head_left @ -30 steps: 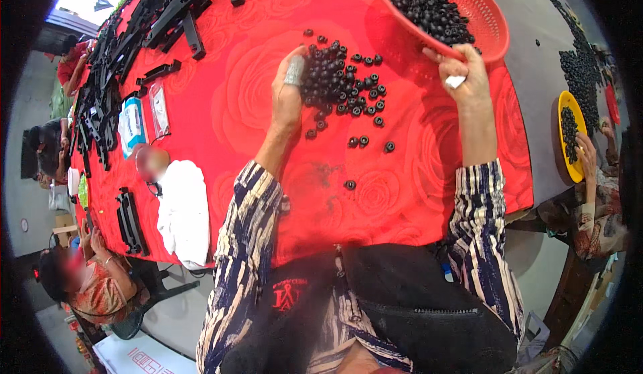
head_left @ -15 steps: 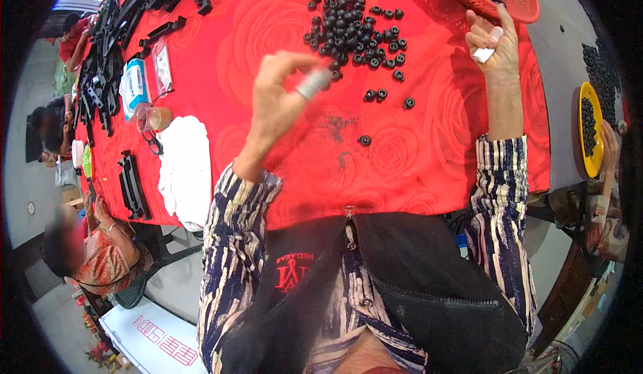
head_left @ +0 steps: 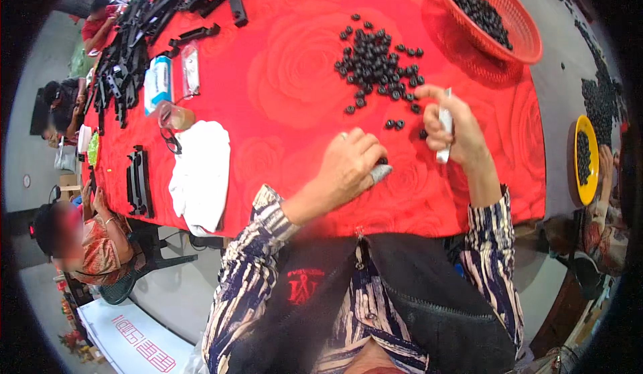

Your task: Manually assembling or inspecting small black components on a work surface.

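Note:
My left hand (head_left: 345, 166), its thumb wrapped in grey tape, is over the near part of the red tablecloth. Thumb and fingers pinch a small black round part (head_left: 382, 161), mostly covered by the fingers. To its right, my right hand (head_left: 463, 133) is closed round a slim whitish flat-sided tool (head_left: 445, 131), held upright; its exact kind cannot be told. The right index finger points left toward the pile of small black ring-like parts (head_left: 375, 62). A few loose ones (head_left: 395, 125) lie between my hands and the pile.
A red plastic basket (head_left: 529, 51) of black parts stands at the far right. Long black strips (head_left: 137, 59), a tissue pack (head_left: 158, 82), a cup (head_left: 175, 116) and a white cloth (head_left: 201, 173) lie left. Other people sit around; a yellow tray (head_left: 585, 179) is at right.
My left hand has come back from the pile toward me, now pinching a black part. My right hand has moved down and left from beside the basket with the tool. The view has shifted slightly.

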### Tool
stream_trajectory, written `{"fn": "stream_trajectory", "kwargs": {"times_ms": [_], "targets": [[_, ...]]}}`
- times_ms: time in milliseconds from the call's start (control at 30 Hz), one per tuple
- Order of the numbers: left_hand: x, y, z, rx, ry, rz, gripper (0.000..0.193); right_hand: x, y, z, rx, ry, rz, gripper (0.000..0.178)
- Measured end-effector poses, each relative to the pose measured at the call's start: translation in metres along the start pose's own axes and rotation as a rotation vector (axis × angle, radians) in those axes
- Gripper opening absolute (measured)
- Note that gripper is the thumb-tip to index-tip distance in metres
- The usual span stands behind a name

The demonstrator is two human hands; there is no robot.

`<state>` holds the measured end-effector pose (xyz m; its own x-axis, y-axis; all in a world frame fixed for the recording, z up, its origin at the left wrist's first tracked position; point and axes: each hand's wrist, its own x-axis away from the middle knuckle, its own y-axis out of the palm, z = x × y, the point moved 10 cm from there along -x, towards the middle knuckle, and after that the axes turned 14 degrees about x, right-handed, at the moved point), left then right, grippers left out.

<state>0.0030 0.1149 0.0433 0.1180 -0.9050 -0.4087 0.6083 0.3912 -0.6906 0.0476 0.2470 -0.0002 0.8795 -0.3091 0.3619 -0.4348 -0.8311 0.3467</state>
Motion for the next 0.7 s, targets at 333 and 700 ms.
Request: {"fn": "stream_trajectory", "kwargs": {"times_ms": [333, 700], "targets": [[0.018, 0.01, -0.064, 2.095, -0.641, 0.304, 0.019, 0.009, 0.101, -0.049, 1.047, -0.723, -0.019, 0.03], [0.031, 0.028, -0.068, 2.024, -0.72, 0.267, 0.022, 0.005, 0.092, -0.031, 0.973, -0.728, -0.045, 0.025]]}}
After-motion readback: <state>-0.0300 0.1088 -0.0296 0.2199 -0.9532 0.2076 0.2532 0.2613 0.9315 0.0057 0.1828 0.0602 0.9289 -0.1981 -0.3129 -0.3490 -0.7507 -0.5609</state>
